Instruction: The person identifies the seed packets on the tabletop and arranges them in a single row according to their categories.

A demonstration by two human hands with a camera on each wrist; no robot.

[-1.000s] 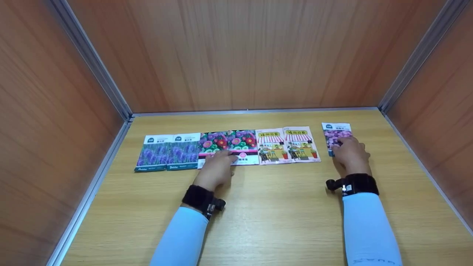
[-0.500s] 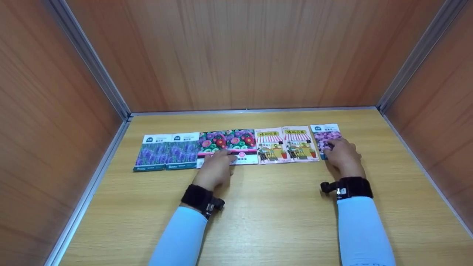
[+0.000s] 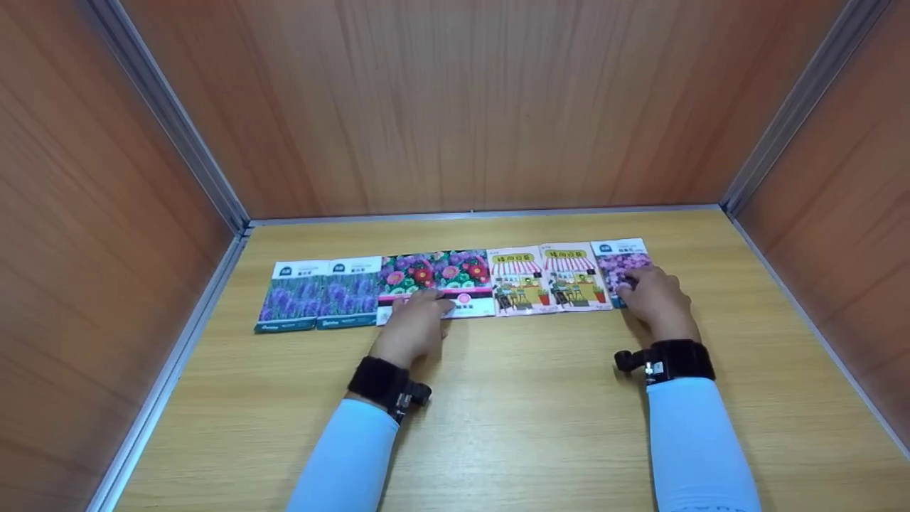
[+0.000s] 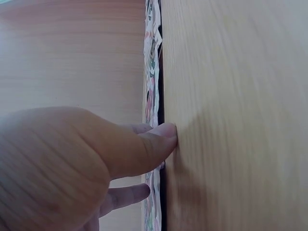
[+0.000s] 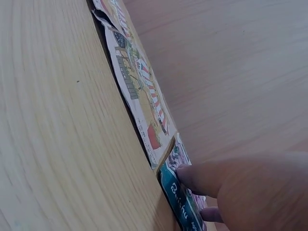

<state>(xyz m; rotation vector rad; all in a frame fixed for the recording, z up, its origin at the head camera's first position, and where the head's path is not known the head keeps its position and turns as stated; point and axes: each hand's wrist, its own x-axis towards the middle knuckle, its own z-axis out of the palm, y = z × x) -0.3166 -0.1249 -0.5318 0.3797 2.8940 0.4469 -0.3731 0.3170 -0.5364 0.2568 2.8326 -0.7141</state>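
A row of seed packets lies flat on the table. My right hand (image 3: 657,302) rests on the packet with pink-purple flowers (image 3: 622,267) at the right end; in the right wrist view its thumb (image 5: 199,178) touches the front of that packet, near the teal band (image 5: 175,197). Just left of it lie two pink packets with a striped awning (image 3: 573,277), the nearer one right at its edge. My left hand (image 3: 412,327) lies over the lower part of two packets with red and pink flowers (image 3: 466,274), its thumb (image 4: 161,139) at their near edge.
Two lavender-flower packets (image 3: 348,291) form the left end of the row. A wood-grain back panel (image 3: 469,107) and side panels (image 3: 839,227) with metal frame strips enclose the table (image 3: 526,412).
My right hand has slid the pink-purple flower packet left, from standing apart to right beside the striped-awning packet. My left hand stays on the red and pink flower packets.
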